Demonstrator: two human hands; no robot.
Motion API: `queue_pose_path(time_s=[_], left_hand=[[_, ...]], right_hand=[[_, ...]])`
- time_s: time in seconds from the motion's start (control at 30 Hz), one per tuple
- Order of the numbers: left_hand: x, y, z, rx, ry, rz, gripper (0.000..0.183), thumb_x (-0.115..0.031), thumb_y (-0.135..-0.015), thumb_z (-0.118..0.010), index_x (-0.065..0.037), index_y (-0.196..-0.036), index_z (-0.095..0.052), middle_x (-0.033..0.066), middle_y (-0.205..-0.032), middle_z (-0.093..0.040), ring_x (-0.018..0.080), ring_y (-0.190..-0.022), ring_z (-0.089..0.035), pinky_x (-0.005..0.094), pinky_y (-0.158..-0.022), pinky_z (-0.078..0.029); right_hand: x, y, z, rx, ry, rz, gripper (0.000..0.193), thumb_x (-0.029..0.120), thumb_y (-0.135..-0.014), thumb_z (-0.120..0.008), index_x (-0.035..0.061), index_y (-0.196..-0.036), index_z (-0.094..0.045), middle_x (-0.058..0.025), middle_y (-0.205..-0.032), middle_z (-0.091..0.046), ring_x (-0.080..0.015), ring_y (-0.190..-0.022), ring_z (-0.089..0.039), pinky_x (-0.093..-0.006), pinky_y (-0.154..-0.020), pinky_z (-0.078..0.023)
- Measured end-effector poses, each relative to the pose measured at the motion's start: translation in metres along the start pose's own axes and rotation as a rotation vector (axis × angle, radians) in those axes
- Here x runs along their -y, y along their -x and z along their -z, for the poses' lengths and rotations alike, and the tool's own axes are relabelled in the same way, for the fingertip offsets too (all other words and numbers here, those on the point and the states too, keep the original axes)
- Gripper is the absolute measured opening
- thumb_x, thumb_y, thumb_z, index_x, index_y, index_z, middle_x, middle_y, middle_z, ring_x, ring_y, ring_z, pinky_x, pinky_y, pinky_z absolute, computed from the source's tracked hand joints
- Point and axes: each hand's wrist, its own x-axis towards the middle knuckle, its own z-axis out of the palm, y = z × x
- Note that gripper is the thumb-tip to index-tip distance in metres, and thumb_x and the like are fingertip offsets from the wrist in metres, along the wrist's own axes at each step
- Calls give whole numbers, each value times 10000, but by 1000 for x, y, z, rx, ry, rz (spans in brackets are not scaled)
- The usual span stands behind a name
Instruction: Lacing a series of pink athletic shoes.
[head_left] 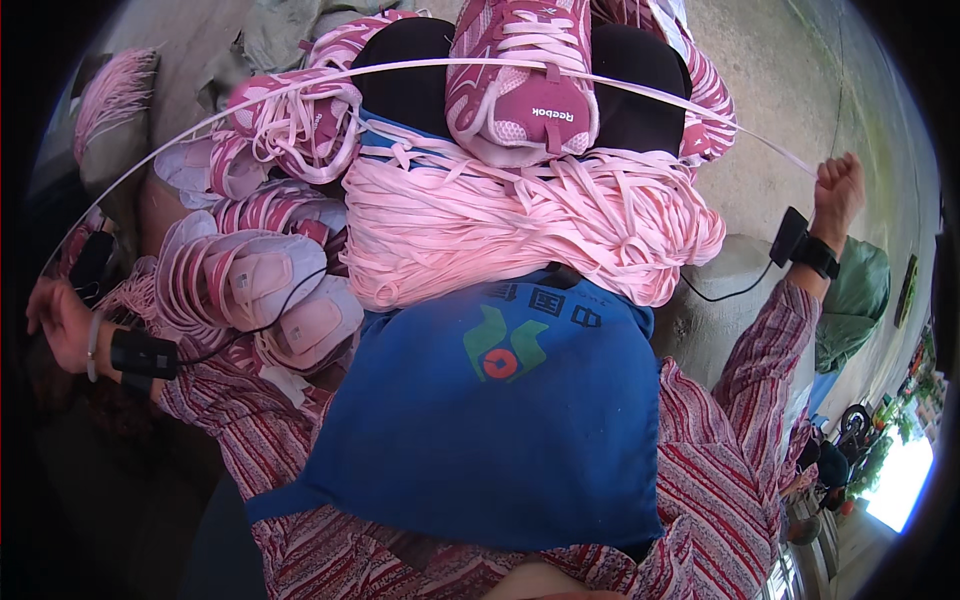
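Several bits of writing to note. At 12 o'clock, on a pink shoe (pixel 522 95) between two black-clad knees (pixel 405 75): one word in pale letters on a darker pink patch, slightly tilted. At 11 o'clock, on another pink shoe (pixel 300 120): similar pale lettering, turned sideways and small. Close to the centre of the dial, on a blue apron (pixel 490 440): large dark characters, fainter small print beside, and below, a green emblem around an orange-red disc.

Between left and right, one long lace (pixel 440 62): pale pink, narrow, flat, pulled into a smooth arc from 9 o'clock, over 12, down toward 2. Passes across the central shoe near a small dark pink tab; cannot tell whether threaded through or only lying over. At 2 to 3 o'clock, right hand (pixel 838 190) in a fist, fingers clenched around the lace. At 9 o'clock, left hand (pixel 62 325), fingers curled at the other end of the lace, details dim near the dark rim.

Just below 12, across the lap, a thick tangled heap of laces (pixel 520 230) in the same pale pink. Toward 9 to 10, more shoes (pixel 255 275), pink and whitish, piled together.
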Motion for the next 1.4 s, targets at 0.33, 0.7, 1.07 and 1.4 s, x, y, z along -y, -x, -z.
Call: queue_pose_path(time_s=[0.33,0.7,1.07,1.4], left_hand=[[58,54,11,160,-487,349,322,-54,-900,-399,149,-1095,-556,252,-1254,-513,353,-1269,-403,570,-1143,-139],[321,154,-36,476,-939,508,265,-192,-882,-642,-29,-1079,-576,-23,-752,-500,58,-566,-436,164,-487,-335],[408,200,-6,762,-1643,-121,146,-58,-785,-689,-60,-907,-609,39,-742,-542,124,-621,-567,256,-540,-458],[395,181,-10,676,-1607,-39,191,-72,-792,-702,-48,-955,-606,16,-739,-523,102,-582,-533,232,-524,-448]], right_hand=[[-44,133,-131,779,643,452,120,127,-890,-619,42,-942,-687,-8,-796,-648,-77,-711,-575,-202,-622,-443],[-78,205,-172,882,898,856,286,163,-824,-667,70,-1067,-548,-122,-888,-566,-305,-740,-615,-354,-630,-503],[-82,211,-166,949,1066,890,232,120,-855,-616,127,-1085,-586,-92,-832,-533,-276,-668,-604,-355,-559,-490],[-78,203,-169,938,885,914,166,122,-841,-631,87,-1002,-607,-101,-816,-589,-286,-694,-620,-353,-594,-499]])
